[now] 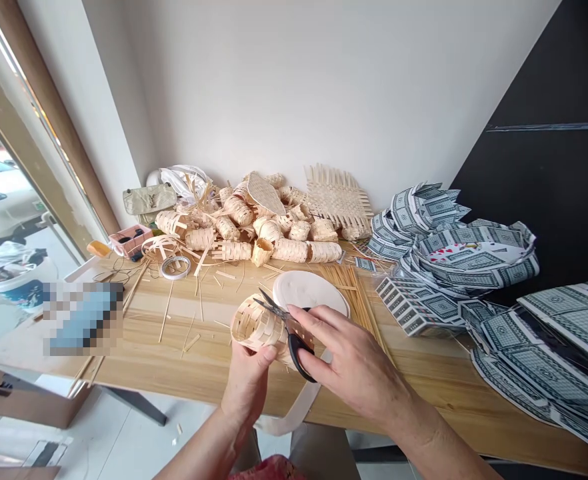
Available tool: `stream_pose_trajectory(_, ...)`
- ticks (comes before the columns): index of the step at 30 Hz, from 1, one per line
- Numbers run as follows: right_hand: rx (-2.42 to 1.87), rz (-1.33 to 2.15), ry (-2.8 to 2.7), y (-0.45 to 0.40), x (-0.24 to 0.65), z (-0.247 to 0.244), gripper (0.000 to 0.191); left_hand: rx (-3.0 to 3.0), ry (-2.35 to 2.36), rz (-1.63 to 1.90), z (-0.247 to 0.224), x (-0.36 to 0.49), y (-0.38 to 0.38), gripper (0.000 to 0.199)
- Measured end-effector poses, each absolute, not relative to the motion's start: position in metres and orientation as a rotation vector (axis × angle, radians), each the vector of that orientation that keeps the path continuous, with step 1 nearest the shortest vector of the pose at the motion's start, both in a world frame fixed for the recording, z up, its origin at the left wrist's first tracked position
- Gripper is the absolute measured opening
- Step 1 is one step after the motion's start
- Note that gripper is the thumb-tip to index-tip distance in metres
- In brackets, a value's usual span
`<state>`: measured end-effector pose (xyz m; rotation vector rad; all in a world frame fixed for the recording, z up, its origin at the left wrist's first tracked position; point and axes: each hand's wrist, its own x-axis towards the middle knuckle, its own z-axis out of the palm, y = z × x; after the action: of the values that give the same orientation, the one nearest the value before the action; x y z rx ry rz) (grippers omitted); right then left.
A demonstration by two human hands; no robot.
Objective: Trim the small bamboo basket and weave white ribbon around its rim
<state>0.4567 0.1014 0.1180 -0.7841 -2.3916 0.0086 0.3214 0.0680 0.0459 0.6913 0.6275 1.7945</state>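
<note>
Woven bamboo basket point(257, 327) in hands point(247, 383), scissors point(297, 350) against it

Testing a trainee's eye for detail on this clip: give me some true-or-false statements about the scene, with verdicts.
1. The right hand holds black-handled scissors. True.
2. The left hand holds a tape roll. False: it holds a woven cylinder, and the tape roll lies on the table.
3. Folded playing cards lie to the right of the hands. True.
4. A white disc lies on the floor. False: it lies on the table, just beyond the hands.
</note>
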Motion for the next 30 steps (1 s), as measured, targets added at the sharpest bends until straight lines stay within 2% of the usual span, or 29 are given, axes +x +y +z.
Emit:
stream_pose_trajectory(9, -0.709, -0.16, -2.341, 0.104, 0.461, 0.114, 0.031, 0.699, 0.624, 1.808, 0.042, 0.323, 0.067, 0.074)
stream_pose_trajectory(23, -0.708, -0.37, -2.363, 0.101, 0.458, 0.115, 0.027, 0.69, 0.621, 1.812, 0.045, 0.324, 0.068, 0.073)
stream_pose_trajectory(27, -0.716, -0.299, -2.329, 0.099, 0.459, 0.121, 0.031, 0.65, 0.609, 1.791, 0.045, 0.32, 0.069, 0.067)
stream_pose_trajectory(30, -0.873, -0.237, -2.255, 0.103, 0.476, 0.126, 0.033, 0.599, 0.577, 1.753, 0.044, 0.308, 0.071, 0.06)
